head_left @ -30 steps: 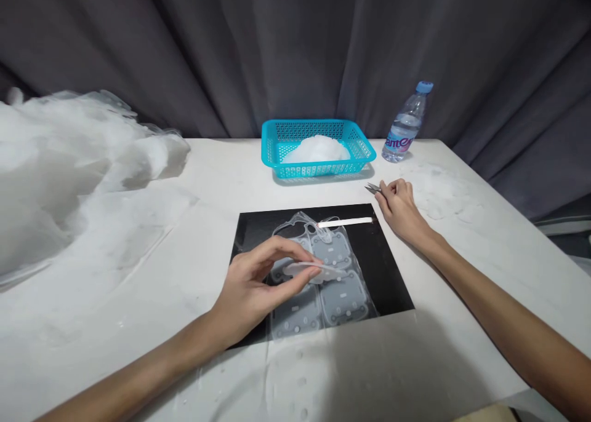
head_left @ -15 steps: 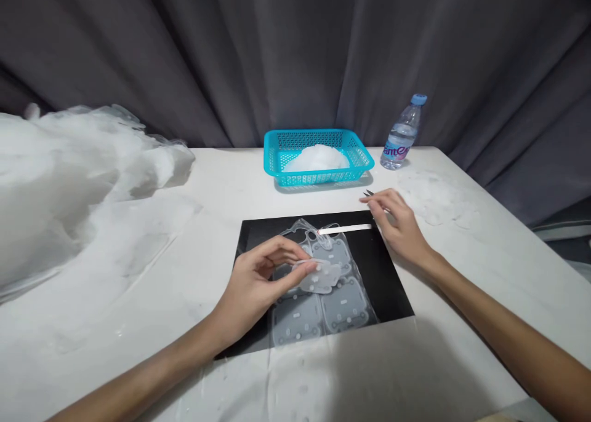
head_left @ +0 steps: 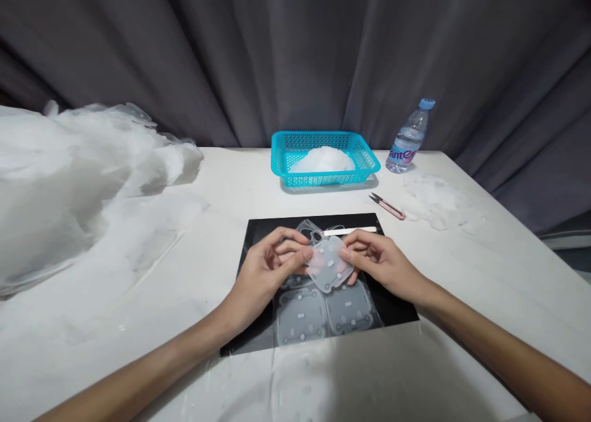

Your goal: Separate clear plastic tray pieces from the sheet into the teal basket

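Observation:
Between both hands I hold up a translucent silicone-like pad [head_left: 329, 264], roughly square with rounded corners and small raised marks. My left hand [head_left: 277, 259] pinches its left edge between thumb and fingers. My right hand [head_left: 381, 259] pinches the right edge the same way. Under it, a clear sheet with more such pad shapes [head_left: 301, 316] lies on a black board [head_left: 396, 302]. Behind the held pad, a white stick [head_left: 348, 230] with a reddish tip rests across the board's far part. Pink-handled thread snips [head_left: 388, 206] lie on the table beyond my right hand.
A blue perforated basket [head_left: 330, 179] holding a pile of white pieces [head_left: 325, 159] stands at the back. Right of it is a water bottle [head_left: 408, 140]. Thin clear scraps [head_left: 441, 200] lie at the right, and a large heap of translucent sheets [head_left: 78, 182] fills the left.
My right hand has let go of the snips on the table and come in to the pad's right edge. The pad now faces me more squarely, held by both hands.

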